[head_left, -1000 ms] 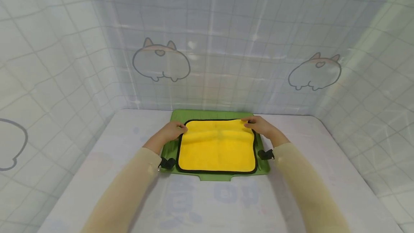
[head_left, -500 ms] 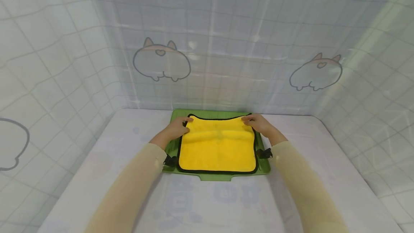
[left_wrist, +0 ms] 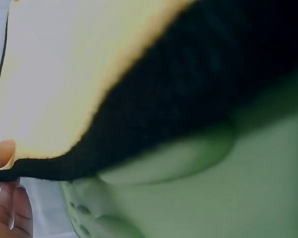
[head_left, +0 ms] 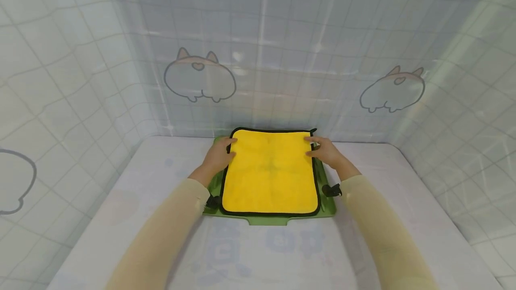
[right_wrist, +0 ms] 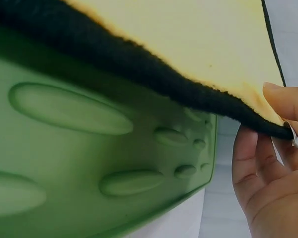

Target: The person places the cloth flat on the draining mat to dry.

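Observation:
A yellow towel (head_left: 272,173) with a black border spreads over a green tray (head_left: 268,221), its far part raised past the tray's back edge. My left hand (head_left: 217,153) pinches the towel's left border; in the left wrist view its thumb (left_wrist: 2,152) lies on the yellow face with the other fingers beneath. On the opposite border my right hand (head_left: 325,152) pinches the towel the same way, thumb above and fingers (right_wrist: 260,158) below, near a small white tag (right_wrist: 290,131). Under the border, the tray's raised oval bumps (right_wrist: 69,106) show in the right wrist view.
The tray rests on a white table (head_left: 161,182) with faint printed shapes. Behind it hangs a pale grid-patterned curtain (head_left: 290,57) with cartoon animal outlines, and similar sheets rise at both sides. A dark wrist strap (head_left: 332,190) sits at the right cuff.
The towel's far edge has risen and moved away, past the tray's back rim, and the sheet looks flatter. My left hand has moved slightly forward and inward; both hands keep the side borders.

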### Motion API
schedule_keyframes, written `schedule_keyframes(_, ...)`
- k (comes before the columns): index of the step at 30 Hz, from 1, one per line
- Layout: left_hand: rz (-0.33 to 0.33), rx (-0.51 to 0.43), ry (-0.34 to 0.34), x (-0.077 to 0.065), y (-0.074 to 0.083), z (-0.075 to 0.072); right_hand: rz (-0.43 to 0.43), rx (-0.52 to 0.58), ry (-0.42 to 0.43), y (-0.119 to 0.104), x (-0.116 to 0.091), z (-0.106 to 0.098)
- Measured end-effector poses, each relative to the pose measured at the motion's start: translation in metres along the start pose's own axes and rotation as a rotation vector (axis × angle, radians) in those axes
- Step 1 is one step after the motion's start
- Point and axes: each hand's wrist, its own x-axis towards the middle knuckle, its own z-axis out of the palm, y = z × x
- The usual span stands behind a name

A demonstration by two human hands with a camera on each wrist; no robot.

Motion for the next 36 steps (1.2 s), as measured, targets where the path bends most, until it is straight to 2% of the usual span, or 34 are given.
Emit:
schedule_keyframes(13,-0.027,0.074,-0.107,0.001,-0.007,0.005,0.028,-0.111,-0.030,0.000,0.006,0.016)
schedule_keyframes(25,-0.017,0.054,-0.131,-0.002,-0.009,0.010,0.067,-0.212,-0.042,0.004,0.010,0.025)
schedule_keyframes(36,-0.034,0.064,-0.150,-0.002,-0.010,0.012,0.065,-0.223,-0.048,0.008,0.012,0.030)
